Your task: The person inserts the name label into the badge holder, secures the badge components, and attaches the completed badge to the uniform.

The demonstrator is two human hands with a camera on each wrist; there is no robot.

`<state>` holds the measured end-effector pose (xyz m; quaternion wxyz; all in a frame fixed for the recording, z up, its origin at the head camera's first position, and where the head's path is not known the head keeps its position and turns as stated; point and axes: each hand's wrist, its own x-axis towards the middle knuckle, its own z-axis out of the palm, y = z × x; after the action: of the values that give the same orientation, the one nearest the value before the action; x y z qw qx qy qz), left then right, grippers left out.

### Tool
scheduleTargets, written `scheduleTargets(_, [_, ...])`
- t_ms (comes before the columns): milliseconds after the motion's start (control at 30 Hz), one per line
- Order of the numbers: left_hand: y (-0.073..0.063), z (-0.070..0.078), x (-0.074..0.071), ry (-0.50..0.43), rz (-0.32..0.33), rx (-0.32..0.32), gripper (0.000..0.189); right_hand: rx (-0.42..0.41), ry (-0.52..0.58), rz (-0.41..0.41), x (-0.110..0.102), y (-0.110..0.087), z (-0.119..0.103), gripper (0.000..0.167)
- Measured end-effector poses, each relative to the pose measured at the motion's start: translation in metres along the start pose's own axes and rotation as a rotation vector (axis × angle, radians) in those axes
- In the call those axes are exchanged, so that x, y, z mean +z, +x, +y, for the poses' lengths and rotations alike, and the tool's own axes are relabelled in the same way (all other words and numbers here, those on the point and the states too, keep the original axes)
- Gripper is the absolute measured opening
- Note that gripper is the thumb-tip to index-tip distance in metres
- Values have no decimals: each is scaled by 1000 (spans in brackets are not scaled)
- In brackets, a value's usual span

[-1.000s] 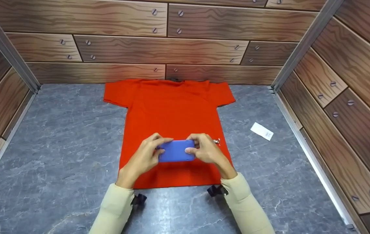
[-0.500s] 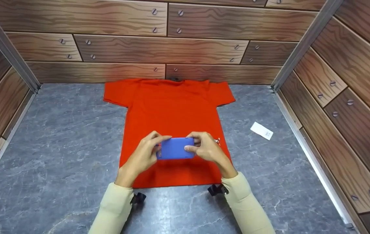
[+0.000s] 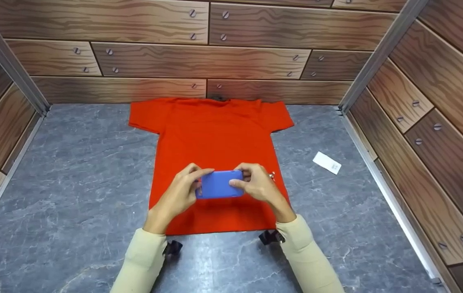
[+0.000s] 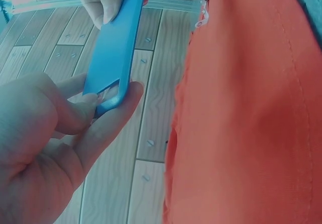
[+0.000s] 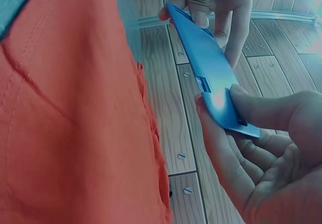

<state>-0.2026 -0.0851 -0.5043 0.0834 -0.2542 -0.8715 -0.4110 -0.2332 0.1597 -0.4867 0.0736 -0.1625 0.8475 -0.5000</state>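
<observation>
A blue phone case (image 3: pixel 216 185) is held level in both hands above the red T-shirt (image 3: pixel 215 138). My left hand (image 3: pixel 180 189) pinches its left end, with the index finger along the top edge and the thumb showing by a cutout there. My right hand (image 3: pixel 259 185) grips the other end, thumb on the near face and fingers behind the upper edge. In the left wrist view the left fingers curl round the case's (image 4: pixel 113 48) cutout corner. The right wrist view shows a small slot in the side of the case (image 5: pixel 211 68).
The T-shirt lies spread out on a grey marbled surface (image 3: pixel 89 175). A small silvery metal thing (image 3: pixel 272 176) rests at its right side, partly hidden by my right hand. A white printed tag (image 3: pixel 327 162) lies farther right. Wood-patterned walls (image 3: pixel 199 61) enclose the back and sides.
Both hands have raised the case slightly in the head view. The left thumb has slid from its face toward the cutout end, so more of that end shows. The T-shirt and tag stay put.
</observation>
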Motion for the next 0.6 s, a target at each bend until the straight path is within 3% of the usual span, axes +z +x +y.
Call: scheduleTargets(600, [0,-3,1,1,-4,14,52,-38,6,-60,-4,-1,1,12])
